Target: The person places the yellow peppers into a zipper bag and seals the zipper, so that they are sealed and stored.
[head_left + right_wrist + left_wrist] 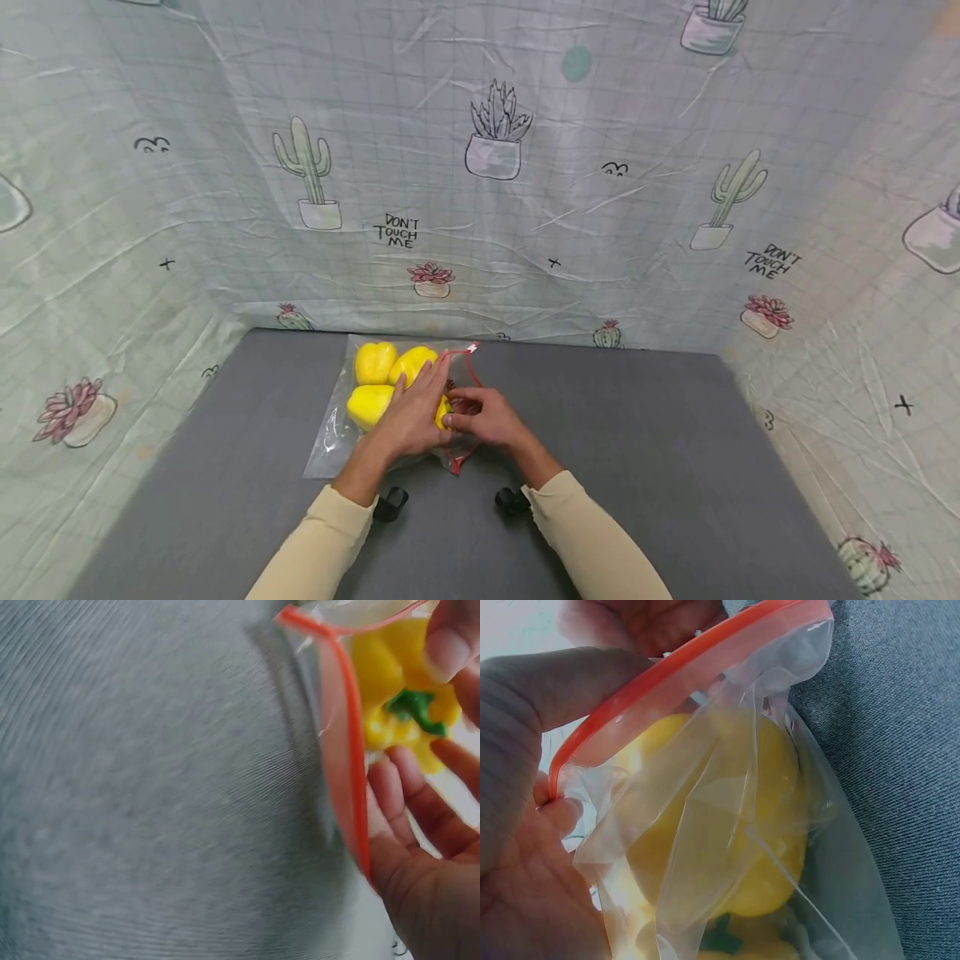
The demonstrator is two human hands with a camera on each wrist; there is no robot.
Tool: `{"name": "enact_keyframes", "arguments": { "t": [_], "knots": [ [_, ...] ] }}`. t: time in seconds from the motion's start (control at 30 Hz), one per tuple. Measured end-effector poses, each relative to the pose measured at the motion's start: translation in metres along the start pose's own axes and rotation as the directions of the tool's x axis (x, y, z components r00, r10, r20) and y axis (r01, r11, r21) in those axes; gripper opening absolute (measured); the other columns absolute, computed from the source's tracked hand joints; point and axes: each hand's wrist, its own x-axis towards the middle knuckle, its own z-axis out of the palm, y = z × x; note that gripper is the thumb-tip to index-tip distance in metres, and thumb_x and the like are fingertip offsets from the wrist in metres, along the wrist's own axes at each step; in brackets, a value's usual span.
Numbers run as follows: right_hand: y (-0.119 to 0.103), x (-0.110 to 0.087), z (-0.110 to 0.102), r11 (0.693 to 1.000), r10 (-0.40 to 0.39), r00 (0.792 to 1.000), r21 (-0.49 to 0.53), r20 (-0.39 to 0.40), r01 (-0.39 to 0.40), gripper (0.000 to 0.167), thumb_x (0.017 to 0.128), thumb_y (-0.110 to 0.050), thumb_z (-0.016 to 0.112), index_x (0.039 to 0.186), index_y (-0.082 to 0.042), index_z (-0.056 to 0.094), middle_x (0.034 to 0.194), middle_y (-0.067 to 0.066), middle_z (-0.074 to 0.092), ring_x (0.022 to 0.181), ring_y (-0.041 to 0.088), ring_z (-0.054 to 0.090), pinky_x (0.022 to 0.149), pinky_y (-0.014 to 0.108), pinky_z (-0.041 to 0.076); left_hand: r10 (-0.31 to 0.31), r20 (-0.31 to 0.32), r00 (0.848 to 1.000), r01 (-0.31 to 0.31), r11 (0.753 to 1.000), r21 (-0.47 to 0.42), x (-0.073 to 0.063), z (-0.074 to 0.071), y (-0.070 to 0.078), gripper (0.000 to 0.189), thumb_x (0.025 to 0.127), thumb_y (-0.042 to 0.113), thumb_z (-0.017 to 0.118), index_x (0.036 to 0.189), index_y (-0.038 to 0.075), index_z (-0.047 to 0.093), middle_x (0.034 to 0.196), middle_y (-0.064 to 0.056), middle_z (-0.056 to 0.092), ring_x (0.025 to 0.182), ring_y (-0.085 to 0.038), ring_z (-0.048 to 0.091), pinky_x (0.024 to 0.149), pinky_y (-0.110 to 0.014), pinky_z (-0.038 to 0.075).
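A clear zip bag (330, 446) with a red-edged mouth lies on the dark surface, its mouth facing right. Inside its left part show three yellow bell peppers, one of them the lower-left pepper (367, 406). My left hand (411, 421) reaches across the bag, fingers long over the far side, thumb hooked at the red rim (660, 675). My right hand (491, 418) holds another yellow bell pepper (379, 664) at the mouth with curved fingers near its green stem (412, 706). Much of that pepper is hidden between the hands in the head view.
The dark grey tabletop (637, 450) spreads to both sides. A cactus-print cloth (570, 208) stands up behind and along both sides. Black devices sit at the wrists, one by the left cuff (391, 504) and one by the right cuff (512, 502).
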Motion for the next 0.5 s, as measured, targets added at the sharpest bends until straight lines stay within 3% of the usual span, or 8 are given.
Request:
{"name": "enact_keyframes", "arguments": {
  "t": [0.2, 0.4, 0.5],
  "knots": [
    [0.005, 0.003, 0.002, 1.0, -0.03, 0.999, 0.005, 0.042, 0.029, 0.047, 0.097, -0.02, 0.074, 0.14, -0.004, 0.066, 0.117, 0.02, 0.075, 0.101, 0.027, 0.072, 0.088, 0.034, 0.06, 0.009, 0.005, 1.0, -0.009, 1.0, 0.012, -0.001, -0.002, -0.001, 0.121, 0.08, 0.029, 0.086, 0.169, 0.012, 0.006, 0.178, -0.002, 0.012, 0.164, -0.035, 0.016, 0.127, -0.071, 0.006],
    [0.011, 0.003, 0.006, 0.992, -0.005, 0.999, 0.127, 0.053, -0.002, 0.04, 0.097, -0.012, 0.073, 0.135, 0.001, 0.067, 0.121, 0.024, 0.074, 0.102, 0.024, 0.073, 0.084, 0.027, 0.06, 0.009, 0.01, 1.0, -0.009, 1.0, -0.004, -0.004, -0.002, -0.001, 0.122, 0.08, 0.028, 0.087, 0.169, 0.01, 0.005, 0.178, -0.005, 0.011, 0.164, -0.037, 0.015, 0.127, -0.072, 0.007],
    [0.014, 0.004, 0.009, 0.995, -0.026, 0.997, 0.095, 0.068, 0.02, 0.039, 0.097, -0.013, 0.073, 0.134, -0.001, 0.07, 0.121, 0.022, 0.076, 0.1, 0.021, 0.074, 0.082, 0.024, 0.058, 0.008, 0.016, 1.0, -0.008, 1.0, 0.003, -0.004, -0.001, -0.001, 0.118, 0.082, 0.026, 0.083, 0.169, 0.011, 0.005, 0.178, -0.004, 0.011, 0.164, -0.037, 0.015, 0.126, -0.073, 0.008]
  ]
}}
